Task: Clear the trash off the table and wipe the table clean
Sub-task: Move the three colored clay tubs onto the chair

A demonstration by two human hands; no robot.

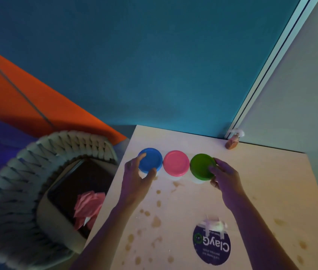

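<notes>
Three small tubs stand in a row on the pale table (261,182): a blue-lidded tub (151,158), a pink-lidded tub (176,162) and a green-lidded tub (202,165). My left hand (136,178) grips the blue-lidded tub from its left side, fingers curled around the lid. My right hand (225,176) grips the green-lidded tub from its right side. Brown stains (156,221) dot the table in front of the tubs.
A round purple "ClayGo" sticker (211,246) with a whitish scrap (215,225) on it lies near the front edge. A small brownish spray bottle (233,141) stands at the far edge. Left of the table, a woven basket (8,191) holds a dark bin with crumpled pink paper (89,207).
</notes>
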